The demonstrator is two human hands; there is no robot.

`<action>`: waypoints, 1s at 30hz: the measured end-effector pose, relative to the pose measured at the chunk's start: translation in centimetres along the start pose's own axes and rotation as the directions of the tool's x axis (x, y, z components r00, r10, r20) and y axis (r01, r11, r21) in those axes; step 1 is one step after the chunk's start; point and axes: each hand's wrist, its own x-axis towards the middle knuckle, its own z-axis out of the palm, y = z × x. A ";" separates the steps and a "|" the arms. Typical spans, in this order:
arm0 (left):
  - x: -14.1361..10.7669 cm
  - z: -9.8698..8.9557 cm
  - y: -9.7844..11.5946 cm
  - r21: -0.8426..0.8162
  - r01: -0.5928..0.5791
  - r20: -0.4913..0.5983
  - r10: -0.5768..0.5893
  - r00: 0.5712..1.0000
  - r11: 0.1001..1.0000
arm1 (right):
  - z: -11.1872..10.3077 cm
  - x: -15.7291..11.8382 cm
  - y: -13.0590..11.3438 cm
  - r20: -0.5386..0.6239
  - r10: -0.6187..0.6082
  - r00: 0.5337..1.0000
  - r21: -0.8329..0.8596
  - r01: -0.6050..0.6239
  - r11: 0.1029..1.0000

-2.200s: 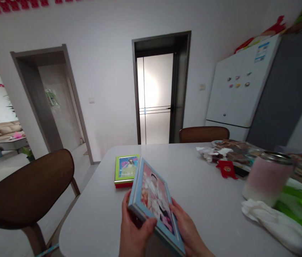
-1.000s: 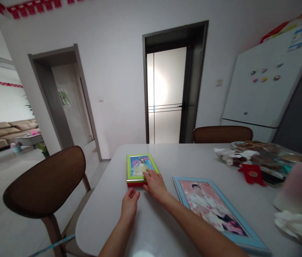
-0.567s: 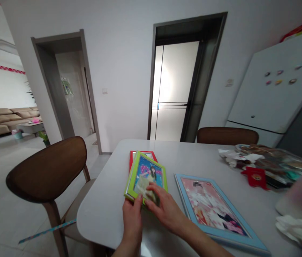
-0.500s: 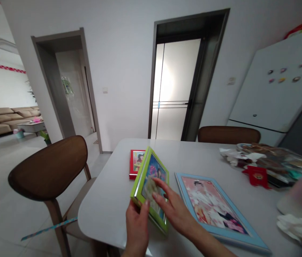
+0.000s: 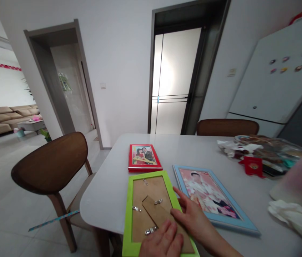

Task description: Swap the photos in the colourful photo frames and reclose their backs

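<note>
A lime-green picture frame (image 5: 127, 214) is turned back side up in front of me, showing a brown backing board (image 5: 153, 189) with metal clips and a stand flap. My right hand (image 5: 192, 216) grips its right edge, thumb over the back and index finger along the rim. Bent fingers of my left hand (image 5: 161, 241) press on the lower part of the backing, closed on the frame near a metal clip. The frame's front is hidden. Behind it lies a red picture frame (image 5: 145, 167) with a photo of two people. To the right is a larger light-blue picture frame (image 5: 233, 200), photo up.
The white table (image 5: 102, 185) has a rounded left corner. At right are plastic-wrapped items (image 5: 268, 150), a red packet (image 5: 253, 166), a pink-white object (image 5: 298, 182) and crumpled white tissue (image 5: 292, 217). Brown chairs stand at left (image 5: 51, 162) and behind (image 5: 227, 127).
The green frame has been flipped from its picture side to its back and lowered toward me, uncovering the red frame. The pale crumpled material under my right fingers is out of sight now.
</note>
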 end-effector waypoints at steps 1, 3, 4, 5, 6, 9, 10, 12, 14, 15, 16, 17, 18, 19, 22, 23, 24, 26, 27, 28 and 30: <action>0.0 -0.4 -0.3 0.016 -0.018 0.066 0.017 0.998 1.000 | 0.0 0.4 0.8 -0.025 -0.037 0.999 -0.137 0.033 0.990; 0.1 -1.7 -0.9 0.054 0.022 0.117 -0.029 0.993 0.998 | -0.1 0.8 2.0 -0.049 -0.096 0.994 -0.359 0.072 0.931; 0.1 -2.4 -1.3 0.084 0.082 0.085 -0.089 0.992 0.993 | -0.2 0.9 2.3 -0.049 -0.118 0.992 -0.437 0.085 0.896; 0.1 -3.1 -1.7 0.115 0.157 0.029 -0.162 0.986 0.981 | -0.2 0.9 2.5 -0.042 -0.137 0.990 -0.497 0.098 0.862; 0.0 -3.8 -2.3 0.142 0.243 -0.044 -0.239 0.970 0.960 | -0.3 0.9 2.6 -0.030 -0.155 0.987 -0.544 0.114 0.832; -0.6 -5.1 -4.4 0.166 0.443 -0.214 -0.407 0.888 0.881 | -0.2 0.6 2.1 0.037 -0.189 0.981 -0.642 0.168 0.748; -0.8 -5.3 -5.1 0.156 0.469 -0.238 -0.428 0.872 0.869 | -0.1 0.5 1.8 0.055 -0.200 0.978 -0.665 0.185 0.724; -1.2 -5.3 -6.1 0.121 0.475 -0.264 -0.433 0.862 0.872 | 0.5 0.3 1.1 0.088 -0.243 0.966 -0.691 0.235 0.684; -1.5 -5.0 -6.6 0.084 0.464 -0.288 -0.425 0.858 0.882 | 1.6 0.3 0.4 0.154 -0.300 0.942 -0.673 0.322 0.665; -1.6 -4.8 -6.7 0.069 0.462 -0.298 -0.424 0.855 0.884 | 2.4 0.4 0.0 0.208 -0.321 0.924 -0.650 0.376 0.661; -1.6 -4.7 -6.7 0.058 0.462 -0.306 -0.425 0.852 0.885 | 3.3 0.5 -0.3 0.262 -0.338 0.904 -0.624 0.426 0.655; -1.6 -4.7 -6.7 0.047 0.462 -0.311 -0.427 0.849 0.885 | 4.2 0.7 -0.6 0.306 -0.349 0.886 -0.608 0.464 0.644; -1.6 -4.6 -6.7 0.035 0.464 -0.315 -0.431 0.846 0.885 | 5.2 0.9 -0.9 0.337 -0.352 0.873 -0.607 0.488 0.628; -1.6 -4.6 -6.6 0.022 0.466 -0.316 -0.436 0.842 0.884 | 6.1 1.1 -1.1 0.359 -0.350 0.865 -0.618 0.501 0.606; -1.5 -4.8 -6.5 -0.022 0.481 -0.308 -0.463 0.831 0.877 | 8.1 1.9 -1.4 0.369 -0.335 0.867 -0.686 0.497 0.531; -1.4 -4.8 -6.5 -0.032 0.485 -0.304 -0.471 0.828 0.874 | 8.5 2.1 -1.4 0.363 -0.335 0.870 -0.704 0.491 0.513; -1.4 -4.8 -6.5 -0.038 0.488 -0.300 -0.475 0.827 0.872 | 8.8 2.3 -1.3 0.353 -0.338 0.872 -0.716 0.484 0.502; -1.4 -4.8 -6.4 -0.034 0.493 -0.291 -0.480 0.827 0.870 | 8.9 2.5 -1.1 0.336 -0.347 0.876 -0.725 0.476 0.499; -1.4 -4.8 -6.4 -0.028 0.494 -0.290 -0.481 0.828 0.869 | 8.8 2.6 -1.0 0.337 -0.348 0.875 -0.720 0.478 0.504; -1.4 -4.8 -6.4 -0.021 0.495 -0.289 -0.479 0.829 0.869 | 8.7 2.7 -0.9 0.342 -0.348 0.873 -0.712 0.483 0.509; -1.4 -4.8 -6.3 -0.008 0.489 -0.286 -0.471 0.835 0.872 | 8.2 3.2 -0.7 0.332 -0.351 0.876 -0.712 0.477 0.516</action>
